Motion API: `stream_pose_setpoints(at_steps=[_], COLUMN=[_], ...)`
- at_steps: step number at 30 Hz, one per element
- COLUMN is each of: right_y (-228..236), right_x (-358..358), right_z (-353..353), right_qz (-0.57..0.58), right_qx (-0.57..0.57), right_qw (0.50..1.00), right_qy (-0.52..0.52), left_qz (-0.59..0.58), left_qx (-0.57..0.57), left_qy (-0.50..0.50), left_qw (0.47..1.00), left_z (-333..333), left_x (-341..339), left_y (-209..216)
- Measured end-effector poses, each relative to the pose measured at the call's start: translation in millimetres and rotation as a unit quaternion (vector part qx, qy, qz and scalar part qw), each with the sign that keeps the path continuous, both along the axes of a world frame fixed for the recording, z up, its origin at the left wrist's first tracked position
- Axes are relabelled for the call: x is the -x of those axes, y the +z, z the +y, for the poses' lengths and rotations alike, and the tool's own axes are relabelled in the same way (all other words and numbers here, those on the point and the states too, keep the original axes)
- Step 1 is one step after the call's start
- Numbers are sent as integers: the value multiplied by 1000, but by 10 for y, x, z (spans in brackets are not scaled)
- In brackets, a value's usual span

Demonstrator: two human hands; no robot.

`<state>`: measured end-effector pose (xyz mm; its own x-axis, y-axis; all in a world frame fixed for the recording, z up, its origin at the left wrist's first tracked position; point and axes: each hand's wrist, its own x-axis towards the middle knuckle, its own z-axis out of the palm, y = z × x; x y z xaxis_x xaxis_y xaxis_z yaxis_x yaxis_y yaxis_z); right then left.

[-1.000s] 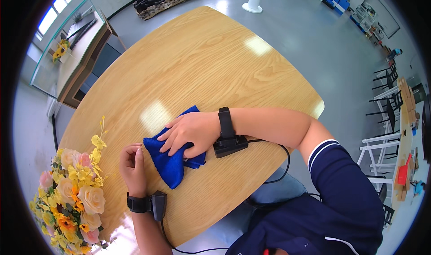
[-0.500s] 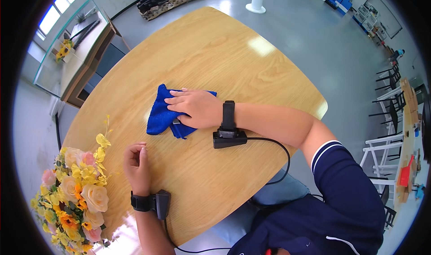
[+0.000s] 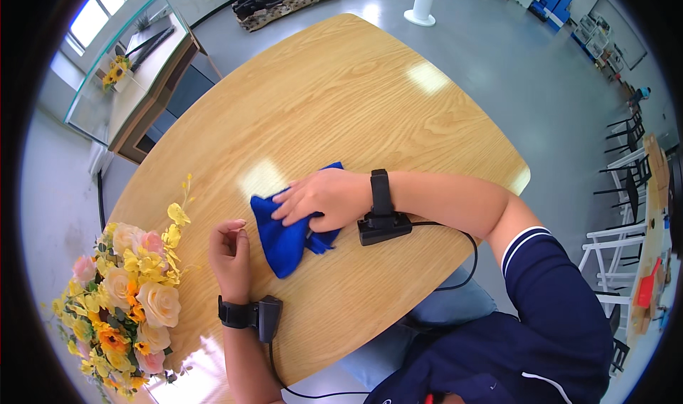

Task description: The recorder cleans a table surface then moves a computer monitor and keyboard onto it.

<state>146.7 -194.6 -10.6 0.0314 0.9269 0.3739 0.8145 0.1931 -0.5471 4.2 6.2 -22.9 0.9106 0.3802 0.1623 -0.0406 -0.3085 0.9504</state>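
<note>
A blue cloth [image 3: 279,242] lies crumpled on the wooden table [image 3: 313,105]. My right hand [image 3: 324,197] rests on top of it, palm down, with bent fingers gripping and pressing it against the tabletop. Part of the cloth is hidden under the palm, and one corner pokes out beyond the knuckles. To the left of the cloth is my left hand [image 3: 231,258], its fingers loosely curled in and the thumb close to them. Nothing shows in it, and it does not touch the cloth.
A bouquet of yellow, peach and pink flowers [image 3: 135,297] stands at the table's left edge, close to my left forearm. Black cables [image 3: 462,251] run from the devices strapped to both wrists. A glass-topped display case [image 3: 135,91] stands beyond the far left side.
My right hand has pulled the blue cloth nearer and slightly right, and the cloth has folded into a new shape. My left hand has barely moved; the whole view has shifted a little.
</note>
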Motion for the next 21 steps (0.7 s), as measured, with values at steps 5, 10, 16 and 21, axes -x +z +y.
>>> stream_pose_setpoints(at_steps=[5,10,16,21], right_y=[-80,-115,8,61], right_x=[-195,-213,-193,-109], right_z=[-9,-34,-48,-56], right_qz=[-47,-54,-9,43], right_qx=[-27,-25,-27,-2], right_qw=[979,968,997,999], right_qy=[-199,-242,-75,17], left_qz=[-28,-59,-49,-58], left_qx=[-13,-58,-27,5], left_qy=[10,18,17,16], left_qw=[999,996,998,998], left_z=[33,29,16,12], left_x=[-6,-7,-13,-16], left_y=[-60,-55,-28,-18])
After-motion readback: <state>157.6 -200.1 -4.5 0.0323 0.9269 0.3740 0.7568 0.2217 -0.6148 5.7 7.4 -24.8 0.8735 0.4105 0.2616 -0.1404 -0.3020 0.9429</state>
